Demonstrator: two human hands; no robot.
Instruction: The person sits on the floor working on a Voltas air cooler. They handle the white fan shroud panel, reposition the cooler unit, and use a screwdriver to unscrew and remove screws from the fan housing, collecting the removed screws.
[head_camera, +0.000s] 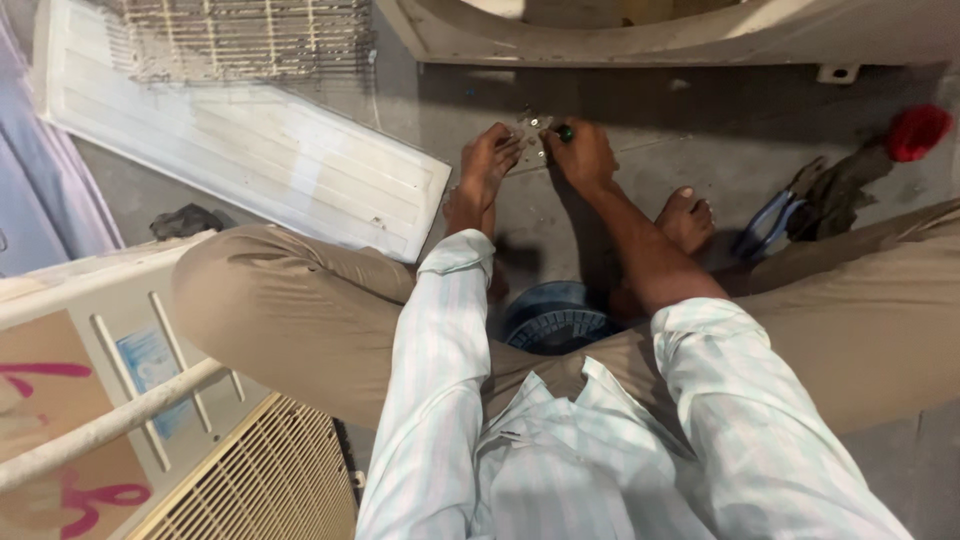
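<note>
I sit low with both arms stretched down to the grey floor between my knees. My left hand (488, 158) reaches with spread fingers into a small scatter of screws (533, 124) on the floor. My right hand (581, 155) is closed around a small tool with a dark green handle (566, 132), right beside the same screws. Whether the left fingers pinch a screw is too small to tell.
A white ribbed panel (250, 150) lies on the floor to the left. A round-edged housing (690, 35) sits at the top. Blue-handled pliers (765, 222), a dark rag and a red object (917, 130) lie to the right. A beige grilled casing (250, 480) stands bottom left. My bare foot (685, 218) rests near the pliers.
</note>
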